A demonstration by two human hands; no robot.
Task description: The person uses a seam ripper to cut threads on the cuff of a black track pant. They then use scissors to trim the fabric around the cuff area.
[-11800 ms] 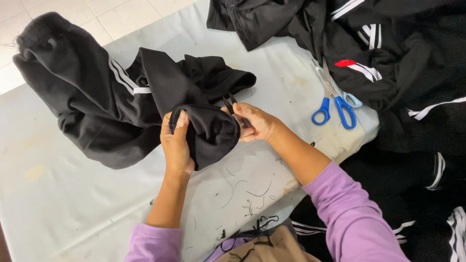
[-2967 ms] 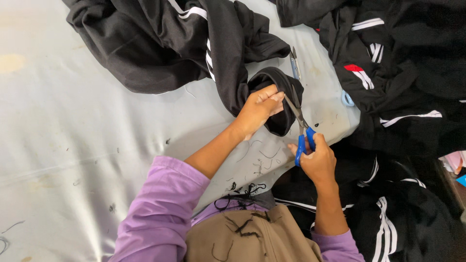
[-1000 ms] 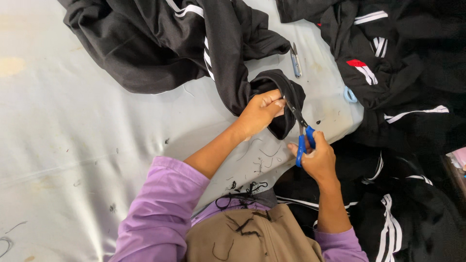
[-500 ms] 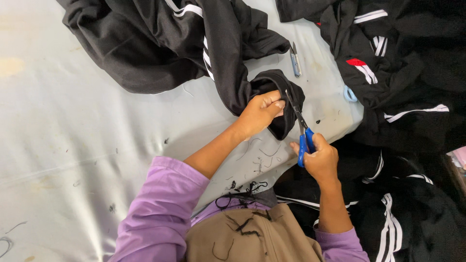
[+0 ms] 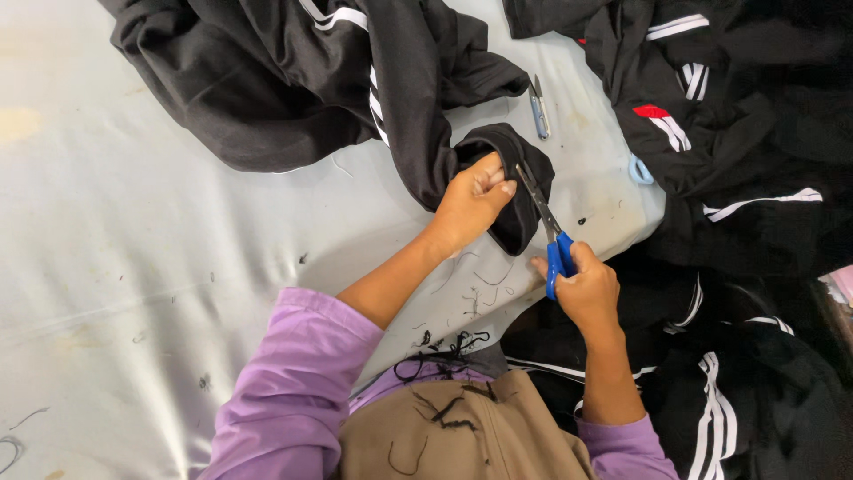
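The left hand (image 5: 474,200), arm stretched forward across the table (image 5: 133,231), clamps a folded cuff of the black garment (image 5: 355,80). The right hand (image 5: 582,289) is closed around blue-handled scissors (image 5: 546,222), blades angled up against the cuff. A small clipper (image 5: 538,108) lies nearby.

Head view — straight down, close over table (image 5: 133,267)

The left hand (image 5: 471,200) pinches the folded end of a black garment (image 5: 355,80) with white stripes, spread on a pale grey table (image 5: 133,267). The right hand (image 5: 582,289) grips blue-handled scissors (image 5: 544,227), blades laid against the cloth beside the left fingers. A small thread snipper (image 5: 538,108) lies just beyond. More black garments (image 5: 737,133) heap at the right, and loose thread clippings (image 5: 471,298) lie near the table's edge.
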